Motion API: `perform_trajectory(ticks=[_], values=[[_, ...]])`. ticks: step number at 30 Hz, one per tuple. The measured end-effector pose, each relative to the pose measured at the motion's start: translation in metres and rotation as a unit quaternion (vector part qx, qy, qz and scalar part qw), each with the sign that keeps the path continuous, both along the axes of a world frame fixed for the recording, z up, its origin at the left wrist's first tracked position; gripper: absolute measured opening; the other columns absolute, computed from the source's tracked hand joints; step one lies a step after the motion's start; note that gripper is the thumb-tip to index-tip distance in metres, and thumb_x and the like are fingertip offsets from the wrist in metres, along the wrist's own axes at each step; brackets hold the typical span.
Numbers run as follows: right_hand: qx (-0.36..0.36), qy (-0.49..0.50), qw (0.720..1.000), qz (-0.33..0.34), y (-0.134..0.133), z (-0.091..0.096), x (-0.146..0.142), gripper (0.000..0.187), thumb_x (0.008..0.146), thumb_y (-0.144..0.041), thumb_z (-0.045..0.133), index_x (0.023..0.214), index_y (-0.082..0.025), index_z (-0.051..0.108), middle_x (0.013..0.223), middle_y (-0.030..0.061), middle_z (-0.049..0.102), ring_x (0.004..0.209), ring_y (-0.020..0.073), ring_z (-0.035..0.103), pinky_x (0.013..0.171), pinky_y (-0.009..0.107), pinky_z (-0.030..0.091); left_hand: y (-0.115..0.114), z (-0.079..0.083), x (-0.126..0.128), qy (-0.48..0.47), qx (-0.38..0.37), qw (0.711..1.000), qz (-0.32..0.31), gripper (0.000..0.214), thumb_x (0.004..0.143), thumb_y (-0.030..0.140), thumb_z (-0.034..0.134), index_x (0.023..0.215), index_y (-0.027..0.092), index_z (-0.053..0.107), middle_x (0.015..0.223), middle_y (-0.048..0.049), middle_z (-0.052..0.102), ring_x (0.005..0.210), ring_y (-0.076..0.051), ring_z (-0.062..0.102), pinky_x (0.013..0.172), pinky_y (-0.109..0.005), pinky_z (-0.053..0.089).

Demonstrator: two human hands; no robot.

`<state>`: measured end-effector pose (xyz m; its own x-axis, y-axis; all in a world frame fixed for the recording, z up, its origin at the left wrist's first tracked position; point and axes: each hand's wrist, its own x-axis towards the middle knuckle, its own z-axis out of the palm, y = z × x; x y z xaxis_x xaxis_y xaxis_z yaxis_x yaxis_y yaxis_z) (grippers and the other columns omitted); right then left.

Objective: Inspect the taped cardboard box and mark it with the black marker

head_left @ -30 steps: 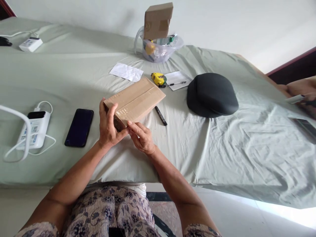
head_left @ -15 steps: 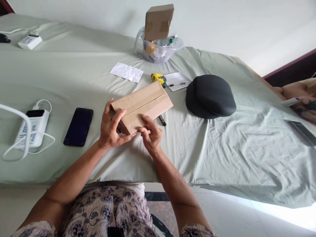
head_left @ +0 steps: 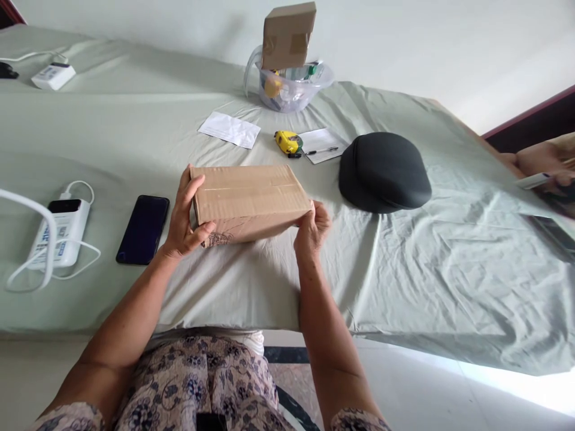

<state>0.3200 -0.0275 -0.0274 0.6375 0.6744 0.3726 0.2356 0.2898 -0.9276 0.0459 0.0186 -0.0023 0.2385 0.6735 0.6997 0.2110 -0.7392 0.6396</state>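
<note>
A brown cardboard box (head_left: 251,194) is held between my two hands above the cloth-covered table. My left hand (head_left: 185,212) grips its left end, thumb on the near side and fingers around the far corner. At the right end, my right hand (head_left: 313,227) has its fingers closed on the near corner; the fingertips are partly hidden. Dark scribbles show low on the box's near face, beside my left thumb. Behind the box lie a yellow tape measure (head_left: 288,142) and a black pen (head_left: 322,151) on white paper (head_left: 320,157).
A black cap (head_left: 385,173) lies to the right, a phone (head_left: 144,230) to the left. Farther left is a white power bank (head_left: 67,230) with cables. At the back, a clear plastic basket (head_left: 291,96) carries another cardboard box (head_left: 288,37). Another person's hand (head_left: 559,179) is at the right edge.
The box has turned so its long side faces me, showing the scribbled face. My right hand has moved from its near left part to its right end; my left hand stays on the left end.
</note>
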Motion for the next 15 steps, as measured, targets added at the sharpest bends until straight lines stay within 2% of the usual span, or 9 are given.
perform_trajectory(ticks=[2,6,10,15], values=[[0.000,0.006,1.000,0.016,-0.0003,-0.0040,-0.0039,0.051,0.093,-0.068,0.048,0.071,-0.022,0.055,0.061,-0.0055,0.038,0.056,0.0104,0.041,0.055,0.024,0.037,-0.0007,-0.0006,0.0004,-0.018,-0.015,1.000,0.001,0.079,0.083,0.076,0.057,0.146,0.030,0.046,0.161,-0.0138,0.039,0.154,-0.038,0.031,0.125,-0.060,0.026],[0.009,-0.008,0.999,0.044,-0.0023,-0.0082,-0.0097,0.056,0.096,-0.070,0.037,0.081,-0.022,0.059,0.073,-0.0015,0.053,0.069,0.0140,0.053,0.069,0.028,0.046,-0.0017,0.0013,0.0007,-0.061,-0.045,0.997,0.029,0.073,0.085,0.075,0.053,0.142,0.030,0.049,0.154,-0.0112,0.048,0.147,-0.035,0.042,0.124,-0.053,0.032],[0.009,-0.035,0.997,0.066,-0.0021,-0.0095,-0.0086,0.054,0.095,-0.071,0.040,0.085,-0.022,0.062,0.079,0.0003,0.060,0.077,0.0157,0.058,0.075,0.030,0.048,-0.0003,0.0030,0.0006,-0.096,-0.061,0.993,0.043,0.073,0.082,0.078,0.054,0.136,0.030,0.054,0.146,-0.0095,0.054,0.142,-0.035,0.046,0.122,-0.051,0.036],[-0.005,-0.063,0.992,0.107,-0.0017,-0.0091,-0.0093,0.052,0.092,-0.071,0.048,0.089,-0.023,0.067,0.080,0.0009,0.064,0.077,0.0164,0.059,0.074,0.030,0.049,0.0039,0.0003,-0.0009,-0.182,-0.082,0.977,0.068,0.069,0.084,0.076,0.054,0.133,0.027,0.058,0.128,-0.0080,0.062,0.123,-0.030,0.060,0.108,-0.045,0.050]])
